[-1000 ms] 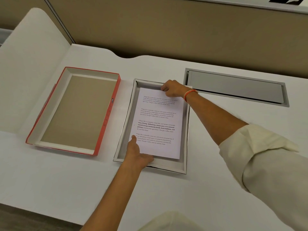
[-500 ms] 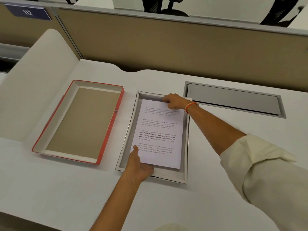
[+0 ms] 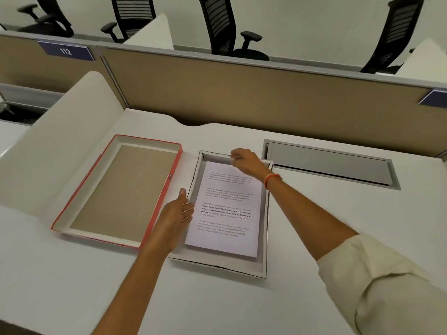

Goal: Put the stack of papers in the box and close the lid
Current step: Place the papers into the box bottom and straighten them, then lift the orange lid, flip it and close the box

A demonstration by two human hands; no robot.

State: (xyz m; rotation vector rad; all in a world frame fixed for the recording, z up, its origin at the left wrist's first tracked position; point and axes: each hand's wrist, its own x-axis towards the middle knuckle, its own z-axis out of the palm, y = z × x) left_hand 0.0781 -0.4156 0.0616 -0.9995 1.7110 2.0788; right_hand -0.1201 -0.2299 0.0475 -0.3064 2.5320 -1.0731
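Hands (image 3: 177, 215) flanking papers (image 3: 226, 209) in box (image 3: 263, 240)

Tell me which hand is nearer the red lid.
Left. The left hand sits between the red lid and the box; the right hand is at the box's far edge.

Stack of papers (image 3: 227, 209): white printed sheets, lying flat inside the box (image 3: 217, 268), a shallow white open tray on the desk. Lid (image 3: 167, 199): red-orange outside, brown cardboard inside, lying upturned just left of the box, apart from it.
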